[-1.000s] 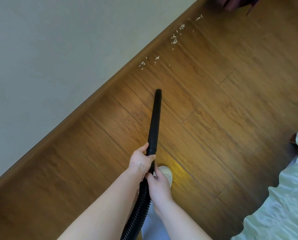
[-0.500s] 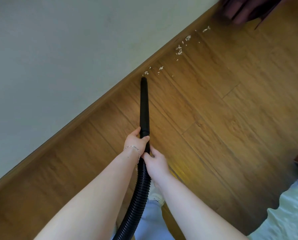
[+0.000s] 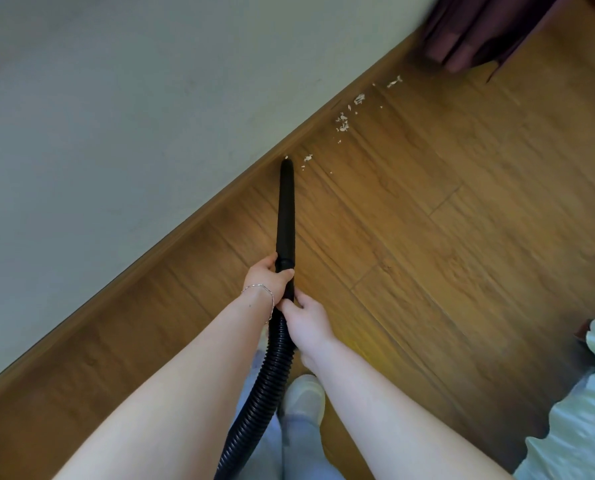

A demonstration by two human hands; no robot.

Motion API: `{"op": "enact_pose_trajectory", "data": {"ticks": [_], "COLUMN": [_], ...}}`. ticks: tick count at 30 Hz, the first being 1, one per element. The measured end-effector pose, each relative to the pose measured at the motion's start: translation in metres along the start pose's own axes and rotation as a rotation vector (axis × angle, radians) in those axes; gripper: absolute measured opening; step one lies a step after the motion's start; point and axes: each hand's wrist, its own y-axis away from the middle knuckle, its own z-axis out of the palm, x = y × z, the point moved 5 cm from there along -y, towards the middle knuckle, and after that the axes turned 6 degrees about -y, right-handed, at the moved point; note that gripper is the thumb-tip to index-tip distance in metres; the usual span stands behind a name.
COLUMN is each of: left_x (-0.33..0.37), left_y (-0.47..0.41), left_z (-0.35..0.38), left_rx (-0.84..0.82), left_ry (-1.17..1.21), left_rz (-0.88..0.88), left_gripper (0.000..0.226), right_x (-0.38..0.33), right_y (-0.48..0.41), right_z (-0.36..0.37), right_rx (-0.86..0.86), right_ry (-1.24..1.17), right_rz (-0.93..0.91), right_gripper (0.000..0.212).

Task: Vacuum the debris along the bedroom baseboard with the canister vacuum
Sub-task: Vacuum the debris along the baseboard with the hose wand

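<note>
Now that the nozzle (image 3: pixel 286 206) has advanced from mid-floor to the baseboard (image 3: pixel 199 220), sits tip-first at the trail's near end (nearest flecks gone). Debris (image 3: pixel 343 123) runs on toward one o'clock. Left hand (image 3: pixel 267 278) wrapped around nozzle, right hand (image 3: pixel 306 322) clasping hose (image 3: pixel 265 382).

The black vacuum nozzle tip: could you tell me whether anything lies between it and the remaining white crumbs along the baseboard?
Nothing visible does. The black vacuum nozzle has its tip at the wooden baseboard, and only bare wood floor separates it from the white crumbs further along; the dark maroon curtain hangs beyond them.
</note>
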Motion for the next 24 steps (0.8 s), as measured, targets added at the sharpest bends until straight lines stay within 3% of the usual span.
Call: {"op": "enact_pose_trajectory", "data": {"ticks": [21,24], "left_x": [0.024,0.020], "left_y": [-0.001,0.004], "left_z": [0.017,0.012], "left_rx": [-0.088,-0.059], "left_ry": [-0.101,-0.103], "left_rz": [0.003,-0.004], "left_gripper": [0.057,0.056], "right_x": [-0.011,-0.012], "right_y": [0.008,0.014], "right_z": [-0.016,-0.013], "right_rx": [0.102,0.083], "right_ry": [-0.085,-0.067], "right_rz": [0.034,0.045], "right_gripper": [0.037,0.028]}}
